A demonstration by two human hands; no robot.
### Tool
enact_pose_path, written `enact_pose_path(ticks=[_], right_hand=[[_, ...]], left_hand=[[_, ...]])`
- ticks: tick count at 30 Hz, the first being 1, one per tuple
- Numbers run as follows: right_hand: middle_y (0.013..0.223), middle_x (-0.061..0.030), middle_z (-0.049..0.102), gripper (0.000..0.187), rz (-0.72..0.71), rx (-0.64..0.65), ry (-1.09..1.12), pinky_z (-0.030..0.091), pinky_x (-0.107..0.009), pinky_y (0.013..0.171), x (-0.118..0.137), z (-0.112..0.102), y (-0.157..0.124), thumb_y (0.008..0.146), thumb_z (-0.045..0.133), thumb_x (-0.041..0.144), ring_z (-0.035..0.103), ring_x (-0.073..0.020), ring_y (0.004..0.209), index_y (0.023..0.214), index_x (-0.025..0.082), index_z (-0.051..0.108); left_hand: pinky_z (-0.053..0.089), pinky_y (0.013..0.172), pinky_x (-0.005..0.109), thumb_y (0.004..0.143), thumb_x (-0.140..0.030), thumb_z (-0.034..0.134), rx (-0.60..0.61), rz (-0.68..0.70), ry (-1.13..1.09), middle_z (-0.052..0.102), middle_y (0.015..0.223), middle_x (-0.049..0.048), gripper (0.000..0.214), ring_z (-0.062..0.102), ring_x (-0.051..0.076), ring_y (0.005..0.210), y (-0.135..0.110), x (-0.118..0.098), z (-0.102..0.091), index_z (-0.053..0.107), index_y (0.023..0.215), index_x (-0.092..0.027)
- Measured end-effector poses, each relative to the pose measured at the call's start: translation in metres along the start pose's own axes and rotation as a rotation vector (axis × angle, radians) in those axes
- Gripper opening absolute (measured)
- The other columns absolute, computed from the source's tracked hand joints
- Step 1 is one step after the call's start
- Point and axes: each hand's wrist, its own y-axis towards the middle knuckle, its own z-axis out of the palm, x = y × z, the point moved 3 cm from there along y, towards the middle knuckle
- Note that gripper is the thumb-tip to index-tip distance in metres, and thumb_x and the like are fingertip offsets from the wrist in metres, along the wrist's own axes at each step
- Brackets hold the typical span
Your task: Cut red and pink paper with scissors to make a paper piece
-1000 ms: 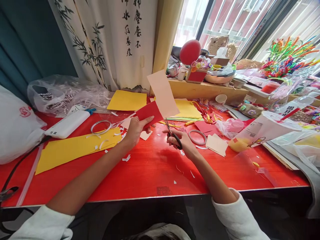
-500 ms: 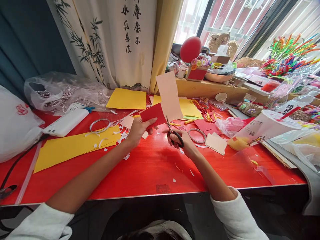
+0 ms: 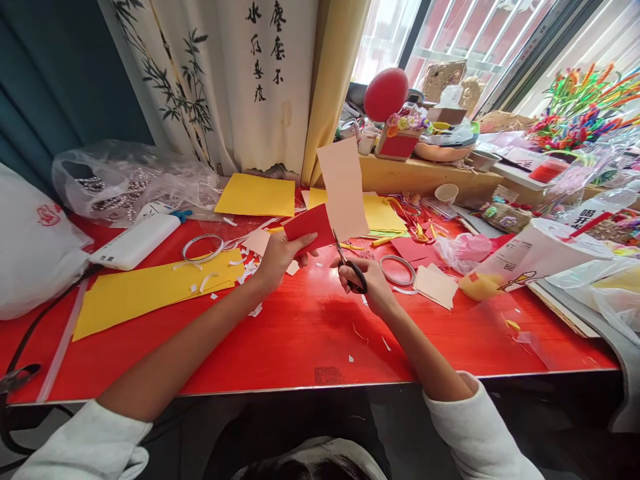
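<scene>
My left hand (image 3: 285, 257) pinches a piece of red paper (image 3: 313, 225) above the table. A pale pink sheet (image 3: 343, 187) stands up behind the red paper's right edge; whether my fingers also grip it is hidden. My right hand (image 3: 367, 283) is closed around black-handled scissors (image 3: 353, 273), whose blades point up to the red paper's right edge, near the bottom of the pink sheet. Below and right of my right hand lie a roll of clear tape (image 3: 397, 270) and a small stack of cream paper pieces (image 3: 436, 285).
Yellow sheets (image 3: 150, 293) carry another tape roll (image 3: 203, 248) and white scraps on the left. More yellow paper (image 3: 256, 195) lies at the back. A white power strip (image 3: 135, 238) and plastic bags sit left. A drink cup (image 3: 535, 257) leans at the right. Scraps dot the red table (image 3: 280, 347).
The view has shifted slightly, so everything sits a little to the right. Both hands keep their hold, and the scissors stay at the paper's edge with their blades looking nearer together.
</scene>
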Motion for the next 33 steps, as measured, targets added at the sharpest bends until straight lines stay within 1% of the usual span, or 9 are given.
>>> enact_pose_path(ticks=[3, 8, 16, 23, 33], right_hand=[[0.049, 0.0038, 0.047, 0.036, -0.017, -0.01, 0.017, 0.034, -0.023, 0.045, -0.0019, 0.0012, 0.0002, 0.061, 0.075, 0.048, 0.043, -0.0083, 0.045, 0.071, 0.016, 0.063], [0.047, 0.004, 0.047, 0.033, -0.053, -0.028, 0.007, 0.035, -0.023, 0.043, -0.0026, 0.0024, 0.0003, 0.062, 0.075, 0.046, 0.042, -0.0082, 0.043, 0.069, 0.016, 0.063], [0.043, 0.0046, 0.047, 0.032, -0.063, -0.071, -0.019, 0.035, -0.022, 0.039, -0.0023, 0.0033, -0.0005, 0.061, 0.076, 0.045, 0.04, -0.008, 0.041, 0.068, 0.016, 0.065], [0.043, 0.0034, 0.05, 0.037, -0.029, -0.063, -0.002, 0.035, -0.022, 0.04, -0.0028, 0.001, 0.0004, 0.062, 0.074, 0.049, 0.043, -0.0087, 0.04, 0.073, 0.015, 0.066], [0.043, 0.0048, 0.047, 0.034, -0.044, -0.073, -0.006, 0.036, -0.022, 0.038, -0.0039, 0.0006, 0.0007, 0.06, 0.077, 0.046, 0.041, -0.0081, 0.04, 0.069, 0.016, 0.063]], left_hand=[[0.037, 0.041, 0.022, 0.072, -0.037, 0.07, -0.005, -0.004, -0.003, 0.062, 0.058, 0.001, 0.025, 0.047, 0.007, 0.038, 0.0007, -0.0001, -0.0001, 0.063, 0.076, -0.014], [0.037, 0.04, 0.022, 0.071, -0.036, 0.071, -0.012, 0.001, -0.01, 0.06, 0.056, 0.0011, 0.026, 0.046, 0.007, 0.038, 0.0013, -0.0004, 0.0001, 0.06, 0.066, -0.013], [0.037, 0.04, 0.021, 0.07, -0.036, 0.072, -0.009, -0.022, -0.035, 0.059, 0.055, -0.0004, 0.025, 0.045, 0.006, 0.039, 0.002, 0.0008, -0.0012, 0.06, 0.069, -0.014], [0.034, 0.038, 0.021, 0.069, -0.037, 0.073, 0.074, -0.079, -0.026, 0.057, 0.052, -0.0003, 0.028, 0.047, 0.007, 0.039, 0.0032, 0.0053, -0.0009, 0.058, 0.062, -0.014], [0.031, 0.037, 0.02, 0.066, -0.035, 0.075, 0.065, -0.148, -0.078, 0.057, 0.051, -0.0019, 0.026, 0.044, 0.005, 0.037, 0.0027, 0.0077, 0.0006, 0.058, 0.066, -0.015]])
